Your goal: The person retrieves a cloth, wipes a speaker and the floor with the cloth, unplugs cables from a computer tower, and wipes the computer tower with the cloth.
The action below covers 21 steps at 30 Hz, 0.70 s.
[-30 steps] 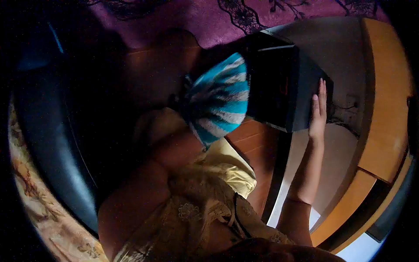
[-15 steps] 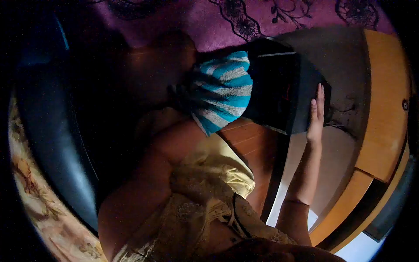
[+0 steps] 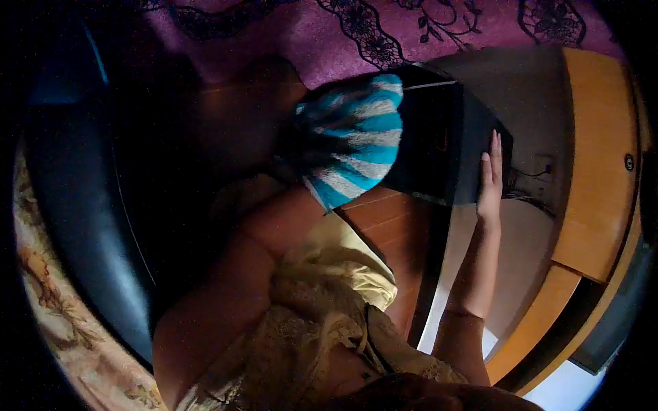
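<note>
A turquoise and pale grey striped cloth (image 3: 367, 133) covers my left hand and spreads out like a fan. Of that arm I see only as far as the wrist (image 3: 301, 212); the fingers are hidden in the cloth and in shadow. The cloth's right edge overlaps a black box-shaped device (image 3: 432, 151), perhaps a computer case, with a small reddish mark on its dark face. Against the device's right side lies my right hand (image 3: 491, 181), fingers straight and flat, holding nothing.
Dark cables (image 3: 531, 195) run by a socket (image 3: 545, 168) behind the device. Wooden drawers (image 3: 596, 164) with a lock stand at right, a shiny black padded surface (image 3: 103, 226) at left. Purple patterned fabric (image 3: 459, 27) hangs at the top. Brown wood (image 3: 391, 226) shows below the device.
The striped cloth has shifted slightly up and right across the device's dark face. My right hand keeps its place on the device's side, while the whole view has moved a little.
</note>
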Each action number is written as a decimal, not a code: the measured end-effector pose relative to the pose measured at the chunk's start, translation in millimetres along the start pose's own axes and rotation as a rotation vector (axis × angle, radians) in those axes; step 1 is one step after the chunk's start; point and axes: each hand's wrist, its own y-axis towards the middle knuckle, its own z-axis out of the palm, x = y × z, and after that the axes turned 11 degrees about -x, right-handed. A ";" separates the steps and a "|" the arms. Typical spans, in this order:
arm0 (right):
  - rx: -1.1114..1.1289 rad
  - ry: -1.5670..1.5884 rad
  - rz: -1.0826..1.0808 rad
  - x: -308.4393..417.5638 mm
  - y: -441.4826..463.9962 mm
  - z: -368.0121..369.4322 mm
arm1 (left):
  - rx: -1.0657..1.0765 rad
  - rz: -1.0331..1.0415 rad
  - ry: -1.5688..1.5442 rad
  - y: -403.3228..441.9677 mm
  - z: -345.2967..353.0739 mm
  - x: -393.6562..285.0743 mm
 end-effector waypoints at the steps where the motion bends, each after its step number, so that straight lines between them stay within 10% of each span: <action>1: -0.004 -0.001 -0.010 -0.2 1.2 -0.4 | 0.007 -0.001 -0.006 -3.3 0.5 -0.3; 21: -0.010 0.028 0.001 -15.4 3.4 3.7 | 0.024 0.001 -0.036 2.7 9.1 6.3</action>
